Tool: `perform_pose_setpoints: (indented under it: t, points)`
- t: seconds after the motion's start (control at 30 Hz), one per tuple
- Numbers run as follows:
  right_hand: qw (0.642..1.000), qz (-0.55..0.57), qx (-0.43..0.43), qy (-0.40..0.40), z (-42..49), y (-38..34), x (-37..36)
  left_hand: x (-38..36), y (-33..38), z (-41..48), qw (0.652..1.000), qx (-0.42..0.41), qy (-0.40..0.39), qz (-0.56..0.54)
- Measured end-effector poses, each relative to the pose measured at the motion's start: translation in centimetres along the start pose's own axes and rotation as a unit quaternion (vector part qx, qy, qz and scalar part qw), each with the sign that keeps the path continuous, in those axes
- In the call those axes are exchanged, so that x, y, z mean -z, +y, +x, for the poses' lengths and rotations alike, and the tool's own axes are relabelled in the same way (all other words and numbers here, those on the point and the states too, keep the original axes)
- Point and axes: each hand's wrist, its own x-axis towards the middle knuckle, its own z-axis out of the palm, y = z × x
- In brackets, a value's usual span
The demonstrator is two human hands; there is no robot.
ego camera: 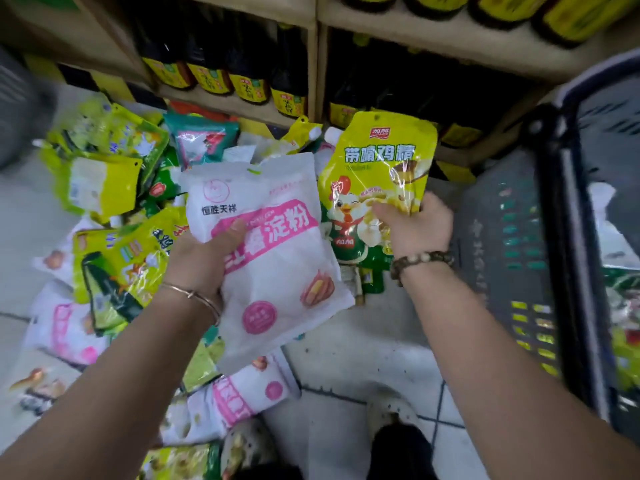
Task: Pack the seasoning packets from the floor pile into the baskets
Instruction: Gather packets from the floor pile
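White packet [277, 271] spreads right of left grip [201, 259] (yellow packet [377, 161] above right grip [419, 228]).

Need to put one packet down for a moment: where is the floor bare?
The bare tile lies between the packet pile and the dark basket, just ahead of the shoes. A narrower strip runs along the pile's left edge. Against the shelf, packets overlap thickly.

The left hand [202, 259] holds a white starch packet [277, 258], the right hand [417, 226] a yellow chicken packet [379, 168], above the floor pile [114, 237]; a dark basket [540, 237] stands right.
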Motion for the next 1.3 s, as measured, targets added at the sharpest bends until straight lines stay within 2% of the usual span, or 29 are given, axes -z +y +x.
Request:
perform_pose_setpoints:
  t: [0.17,0.3,0.5,0.63,0.7,0.83,1.0,1.13,1.2,1.3]
  points:
    - [0.999,-0.033,0.020,0.013,-6.8,-5.3,9.3,-2.2,6.5,-9.2,0.998,0.020,-0.062,-0.001]
    - [0.999,-0.037,0.014,0.013,-7.7,-7.2,17.7,-6.5,8.8,-15.0,0.997,0.006,-0.076,0.017]
    - [0.994,-0.105,0.011,0.022,-2.8,-5.3,29.6,-16.2,6.7,-20.1,0.995,-0.025,-0.022,0.097]
    - [0.975,-0.217,-0.015,0.037,3.1,-0.8,34.8,-23.9,3.5,-21.1,0.982,-0.069,-0.025,0.173]
    - [0.968,-0.249,-0.029,0.027,6.4,1.6,35.9,-27.8,1.5,-20.7,0.980,-0.064,-0.023,0.189]
    - [0.959,-0.281,-0.027,-0.008,12.8,6.2,35.5,-34.5,-3.5,-16.9,0.976,0.034,-0.009,0.213]
    - [0.972,-0.235,-0.006,-0.026,19.4,10.2,32.3,-39.1,-9.2,-10.3,0.970,0.108,-0.003,0.216]
    - [0.973,-0.226,-0.041,-0.009,21.9,12.8,30.2,-40.2,-12.8,-6.8,0.948,0.084,-0.031,0.305]
    - [0.966,-0.255,-0.038,0.008,22.0,13.2,29.7,-39.7,-13.9,-5.9,0.923,0.060,0.001,0.380]
    - [0.928,-0.357,0.097,0.042,20.9,13.2,29.4,-38.8,-14.4,-5.8,0.903,0.012,0.086,0.421]
